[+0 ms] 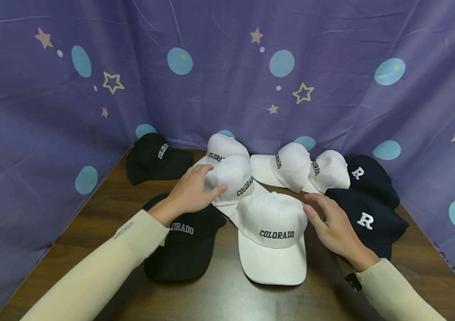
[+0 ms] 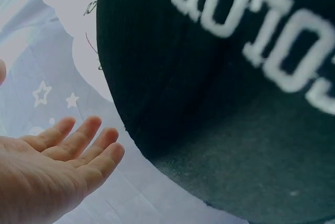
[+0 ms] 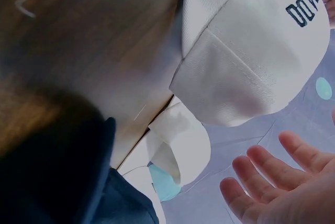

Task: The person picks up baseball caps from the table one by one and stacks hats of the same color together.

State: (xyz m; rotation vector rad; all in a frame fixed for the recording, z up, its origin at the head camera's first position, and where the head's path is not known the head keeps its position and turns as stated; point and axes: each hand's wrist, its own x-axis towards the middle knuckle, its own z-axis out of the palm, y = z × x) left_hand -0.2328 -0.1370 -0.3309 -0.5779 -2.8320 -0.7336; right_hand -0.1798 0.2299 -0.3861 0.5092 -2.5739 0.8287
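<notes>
A white cap (image 1: 273, 214) with dark COLORADO lettering sits at the front, its brim pointing toward me. Close to the right side of its crown is my right hand (image 1: 334, 227), fingers spread and holding nothing. My left hand (image 1: 191, 191) is over the back of a black COLORADO cap (image 1: 181, 256), overlapping the edge of another white cap (image 1: 231, 176) in the head view. Its fingers are extended and the palm is free, as the left wrist view shows beside the black cap (image 2: 209, 109). In the right wrist view, the white cap (image 3: 246, 62) is above the open fingers (image 3: 267, 174).
Behind stand a black cap (image 1: 153, 156) at left and more white caps (image 1: 293, 165) along the back. Two dark caps with a white R, one behind (image 1: 377, 180) and one in front (image 1: 365, 220), lie at right. A purple star-patterned cloth (image 1: 219, 102) surrounds the wooden table (image 1: 231, 298).
</notes>
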